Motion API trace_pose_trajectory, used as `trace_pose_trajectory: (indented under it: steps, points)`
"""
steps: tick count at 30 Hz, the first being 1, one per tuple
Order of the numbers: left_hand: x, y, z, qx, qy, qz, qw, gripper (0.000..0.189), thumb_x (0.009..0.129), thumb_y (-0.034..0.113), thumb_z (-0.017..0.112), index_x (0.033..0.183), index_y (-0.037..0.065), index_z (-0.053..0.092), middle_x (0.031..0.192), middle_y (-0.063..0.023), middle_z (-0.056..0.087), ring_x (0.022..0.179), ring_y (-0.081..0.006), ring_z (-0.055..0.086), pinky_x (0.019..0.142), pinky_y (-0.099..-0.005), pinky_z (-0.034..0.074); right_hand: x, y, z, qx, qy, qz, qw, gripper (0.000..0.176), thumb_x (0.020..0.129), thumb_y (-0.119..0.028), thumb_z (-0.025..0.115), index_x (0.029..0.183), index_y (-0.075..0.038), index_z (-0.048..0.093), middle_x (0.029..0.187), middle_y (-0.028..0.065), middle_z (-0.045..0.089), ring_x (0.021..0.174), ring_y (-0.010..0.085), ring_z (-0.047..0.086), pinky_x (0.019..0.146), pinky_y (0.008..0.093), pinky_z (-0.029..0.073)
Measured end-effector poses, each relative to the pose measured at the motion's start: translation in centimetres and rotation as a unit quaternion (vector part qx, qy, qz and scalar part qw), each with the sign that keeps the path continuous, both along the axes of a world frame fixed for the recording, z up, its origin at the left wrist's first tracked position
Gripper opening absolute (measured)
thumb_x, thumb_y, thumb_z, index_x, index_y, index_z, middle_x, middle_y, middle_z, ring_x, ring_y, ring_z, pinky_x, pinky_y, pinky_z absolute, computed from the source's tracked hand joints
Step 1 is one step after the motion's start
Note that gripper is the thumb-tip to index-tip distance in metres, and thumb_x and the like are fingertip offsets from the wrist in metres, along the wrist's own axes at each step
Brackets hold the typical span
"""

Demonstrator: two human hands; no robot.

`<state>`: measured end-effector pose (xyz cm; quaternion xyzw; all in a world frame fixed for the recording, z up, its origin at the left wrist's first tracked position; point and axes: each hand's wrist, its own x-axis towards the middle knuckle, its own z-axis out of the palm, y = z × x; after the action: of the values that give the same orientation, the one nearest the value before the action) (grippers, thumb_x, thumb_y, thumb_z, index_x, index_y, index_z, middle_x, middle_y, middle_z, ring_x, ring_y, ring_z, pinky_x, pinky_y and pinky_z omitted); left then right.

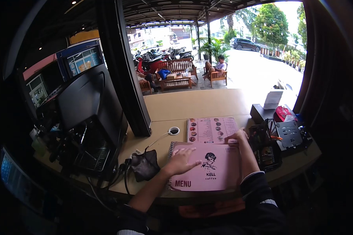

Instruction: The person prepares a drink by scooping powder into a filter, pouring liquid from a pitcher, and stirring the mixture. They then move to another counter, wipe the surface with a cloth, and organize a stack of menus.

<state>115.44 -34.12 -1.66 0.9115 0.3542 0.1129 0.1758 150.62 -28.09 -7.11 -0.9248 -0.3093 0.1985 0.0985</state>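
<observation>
Head: left hand flat on menu, right hand at far edge.

A menu lies on the counter at its near edge. The left hand rests flat on it, and the right hand is at its far right corner. A second menu lies just behind. A pouch sits left of the near menu, with a machine further left. An organizer stands to the right.
</observation>
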Motion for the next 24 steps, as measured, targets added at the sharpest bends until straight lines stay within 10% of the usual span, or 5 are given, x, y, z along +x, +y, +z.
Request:
trace_pose_trajectory:
  steps: [3, 6, 8, 14, 24]
  points:
    - [1.4, 5.4, 0.9, -0.166, -0.2, 0.062, 0.964, 0.052, 0.087, 0.032, 0.058, 0.123, -0.004, 0.047, 0.117, -0.0196, 0.056, 0.103, -0.0259, 0.058, 0.085, -0.0324, 0.048, -0.5, -0.4, 0.1, 0.005, -0.007, 0.009, 1.0, 0.125, 0.041, -0.063, 0.081, 0.134, 0.002, 0.029, 0.135, 0.0165, 0.033, 0.126, 0.033, 0.036, 0.094, 0.0487, 0.043]
    - [3.5, 11.2, -1.2, -0.133, -0.201, 0.099, 0.966, 0.055, 0.087, 0.037, 0.056, 0.118, -0.008, 0.05, 0.111, -0.0205, 0.059, 0.099, -0.0274, 0.06, 0.085, -0.0342, 0.048, -0.7, -0.4, 0.3, 0.013, -0.006, 0.01, 1.0, 0.124, 0.042, -0.066, 0.08, 0.133, 0.003, 0.031, 0.135, 0.0164, 0.033, 0.126, 0.0333, 0.036, 0.095, 0.0489, 0.042]
    - [5.4, 14.2, -1.8, -0.117, 0.115, 0.121, 0.979, 0.059, 0.085, 0.044, 0.055, 0.114, -0.007, 0.053, 0.111, -0.0188, 0.06, 0.095, -0.0278, 0.061, 0.084, -0.0345, 0.048, -0.7, -0.3, 0.3, 0.024, 0.001, -0.011, 1.0, 0.124, 0.04, -0.058, 0.086, 0.134, 0.001, 0.03, 0.137, 0.0155, 0.028, 0.126, 0.033, 0.035, 0.094, 0.0462, 0.045]
    - [10.0, 17.6, -4.4, -0.274, 0.18, 0.162, 0.931, 0.061, 0.086, 0.054, 0.046, 0.117, 0.002, 0.055, 0.116, -0.0174, 0.058, 0.093, -0.0293, 0.061, 0.074, -0.0415, 0.05, -0.1, -0.6, -1.8, 0.09, -0.033, -0.006, 0.995, 0.121, 0.039, -0.058, 0.085, 0.13, 0.001, 0.032, 0.134, 0.0197, 0.033, 0.127, 0.0331, 0.035, 0.098, 0.0384, 0.042]
    - [10.0, 21.3, -7.6, -0.36, -0.243, 0.196, 0.879, 0.037, 0.094, 0.031, 0.046, 0.116, 0.004, 0.056, 0.098, -0.0063, 0.064, 0.09, -0.0179, 0.058, 0.07, -0.0352, 0.047, 1.0, -0.6, -2.3, 0.212, 0.037, -0.032, 0.976, 0.107, 0.049, -0.06, 0.08, 0.123, 0.007, 0.042, 0.129, 0.0219, 0.045, 0.122, 0.0308, 0.044, 0.103, 0.0365, 0.035]
